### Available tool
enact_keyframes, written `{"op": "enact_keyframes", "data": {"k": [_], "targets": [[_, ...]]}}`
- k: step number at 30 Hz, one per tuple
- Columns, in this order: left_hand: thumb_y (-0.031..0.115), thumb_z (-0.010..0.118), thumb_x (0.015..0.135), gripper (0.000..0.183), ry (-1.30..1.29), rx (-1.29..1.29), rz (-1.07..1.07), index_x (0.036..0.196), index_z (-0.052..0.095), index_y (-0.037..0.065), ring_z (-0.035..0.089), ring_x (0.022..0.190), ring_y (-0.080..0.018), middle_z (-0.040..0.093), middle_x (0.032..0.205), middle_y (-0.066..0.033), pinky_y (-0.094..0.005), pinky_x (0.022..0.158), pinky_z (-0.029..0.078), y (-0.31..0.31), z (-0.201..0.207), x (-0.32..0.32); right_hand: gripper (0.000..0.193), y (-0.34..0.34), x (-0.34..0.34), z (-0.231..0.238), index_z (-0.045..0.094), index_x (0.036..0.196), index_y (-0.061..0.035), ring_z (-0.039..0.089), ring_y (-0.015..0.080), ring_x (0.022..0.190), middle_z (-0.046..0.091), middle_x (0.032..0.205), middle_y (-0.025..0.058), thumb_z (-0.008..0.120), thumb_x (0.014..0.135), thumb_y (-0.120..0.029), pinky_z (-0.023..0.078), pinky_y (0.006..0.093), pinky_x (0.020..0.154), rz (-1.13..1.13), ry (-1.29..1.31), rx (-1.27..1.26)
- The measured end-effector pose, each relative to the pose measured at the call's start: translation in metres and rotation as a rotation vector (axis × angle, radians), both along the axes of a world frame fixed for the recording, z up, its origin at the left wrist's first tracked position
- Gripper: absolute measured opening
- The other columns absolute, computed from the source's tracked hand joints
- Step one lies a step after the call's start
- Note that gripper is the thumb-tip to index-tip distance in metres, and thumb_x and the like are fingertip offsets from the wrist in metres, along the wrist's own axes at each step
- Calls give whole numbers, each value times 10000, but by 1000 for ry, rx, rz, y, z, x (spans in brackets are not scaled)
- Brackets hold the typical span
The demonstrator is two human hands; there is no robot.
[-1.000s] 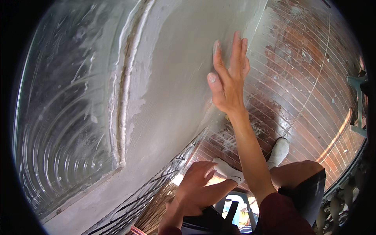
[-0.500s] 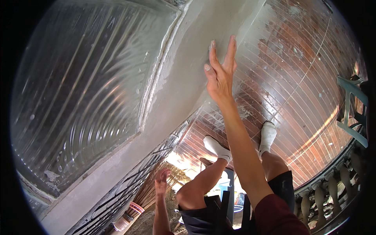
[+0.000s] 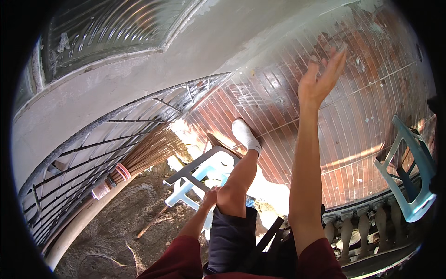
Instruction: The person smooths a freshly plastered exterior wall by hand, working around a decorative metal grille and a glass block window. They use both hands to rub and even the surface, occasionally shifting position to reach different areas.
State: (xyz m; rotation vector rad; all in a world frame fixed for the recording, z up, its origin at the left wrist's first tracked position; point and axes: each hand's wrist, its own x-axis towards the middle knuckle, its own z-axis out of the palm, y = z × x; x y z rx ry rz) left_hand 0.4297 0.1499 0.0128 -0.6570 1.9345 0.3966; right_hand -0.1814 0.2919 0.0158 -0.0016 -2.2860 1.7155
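My right hand reaches out over the reddish-brown tiled floor, its fingers spread and somewhat blurred. Nothing shows in it, and pale smears mark the fingertips. Low in the view, my left hand is at the side of my bent knee, close to the end of a grey plastic frame. Its fingers are mostly hidden there, so I cannot tell whether they touch the frame. One foot in a white sock stands on the tiles.
A smooth grey plastered ledge runs under a ribbed glass pane. Below it are a dark metal grille and a stick broom. A light-blue plastic stool lies at right beside a baluster railing. Bare ground is at lower left.
The view has swung, so the ledge and glass sit higher. My right hand has moved from over the ledge to over the tiles. My left hand has come to my knee.
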Motion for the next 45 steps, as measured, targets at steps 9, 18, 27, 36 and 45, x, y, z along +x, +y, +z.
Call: {"op": "enact_keyframes", "data": {"k": [9, 18, 27, 36, 45], "targets": [[253, 551, 887, 335, -162, -267, 329, 1166, 666, 110, 538, 1194, -288, 596, 1271, -136, -424, 1030, 398, 29, 1, 47, 761, 19, -26, -33, 130, 1515, 46, 479, 330, 1291, 316, 1492, 238, 527, 878, -78, 485, 411, 972, -36, -5, -25], [247, 552, 899, 334, -21, -490, 538, 1181, 648, 97, 550, 1145, -272, 603, 1239, -131, -406, 996, 416, -2, -30, 38, 634, 5, -27, -47, 131, 1505, 62, 510, 289, 1269, 382, 1471, 178, 445, 978, -97, 501, 400, 986, -229, 5, -245], [242, 554, 911, 335, 315, -619, 681, 1197, 630, 84, 562, 1097, -256, 611, 1207, -126, -387, 962, 434, -85, -132, -8, 588, -28, -38, -54, 213, 1501, 30, 542, 290, 1244, 456, 1437, 176, 411, 959, -77, 469, 423, 992, -240, 132, -479], [236, 555, 923, 338, 696, -624, 769, 1212, 611, 71, 574, 1049, -240, 618, 1175, -120, -368, 929, 452, -164, -206, -94, 591, -60, -31, -26, 292, 1485, -8, 545, 267, 1226, 468, 1441, 149, 403, 914, -111, 423, 363, 966, -67, 229, -913], [231, 557, 935, 341, 930, -539, 896, 1227, 593, 58, 586, 1000, -224, 626, 1143, -115, -350, 895, 470, -185, -213, -133, 596, -28, -16, -1, 295, 1477, 13, 559, 237, 1177, 509, 1403, 153, 428, 906, -99, 424, 344, 936, 59, 231, -834]]}}
